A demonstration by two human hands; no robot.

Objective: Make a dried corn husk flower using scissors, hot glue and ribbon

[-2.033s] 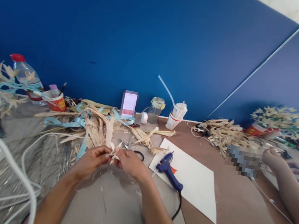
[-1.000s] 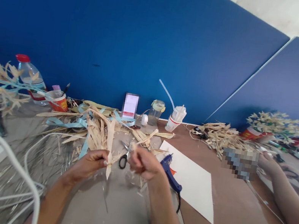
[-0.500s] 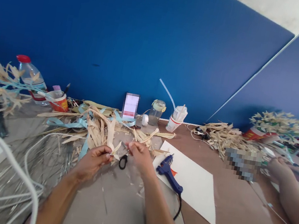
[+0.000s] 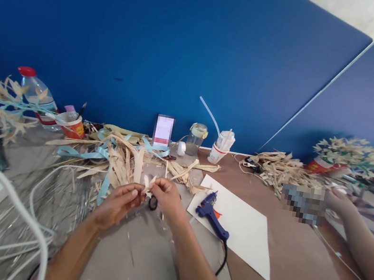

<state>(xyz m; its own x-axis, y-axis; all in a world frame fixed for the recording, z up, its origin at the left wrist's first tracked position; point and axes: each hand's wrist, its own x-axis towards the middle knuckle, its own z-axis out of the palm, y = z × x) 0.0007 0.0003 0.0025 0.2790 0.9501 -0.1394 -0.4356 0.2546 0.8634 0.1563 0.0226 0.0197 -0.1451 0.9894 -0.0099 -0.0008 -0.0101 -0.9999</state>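
Observation:
Between my hands is a small pale flower of dried husk (image 4: 148, 185), its pointed petals sticking up. My left hand (image 4: 123, 200) pinches it from the left, low down. The fingers of my right hand (image 4: 167, 195) close on its petals from the right. Just below, black-handled scissors (image 4: 152, 203) lie on the table, partly hidden by my hands. A heap of dried husk strips (image 4: 125, 163) lies behind my hands, with light blue ribbon (image 4: 83, 153) among it.
A blue glue gun (image 4: 212, 216) rests on white paper (image 4: 249, 238) to the right. White cables (image 4: 38, 225) and thin wires (image 4: 67, 205) spread at left. A phone (image 4: 163, 131), a jar (image 4: 195, 140) and cups stand by the blue partition. Another person's arm (image 4: 358, 233) is at far right.
My right hand has moved left, from above the scissors to the husk flower, and its fingers now meet my left hand's there. The other person's hand has shifted slightly left.

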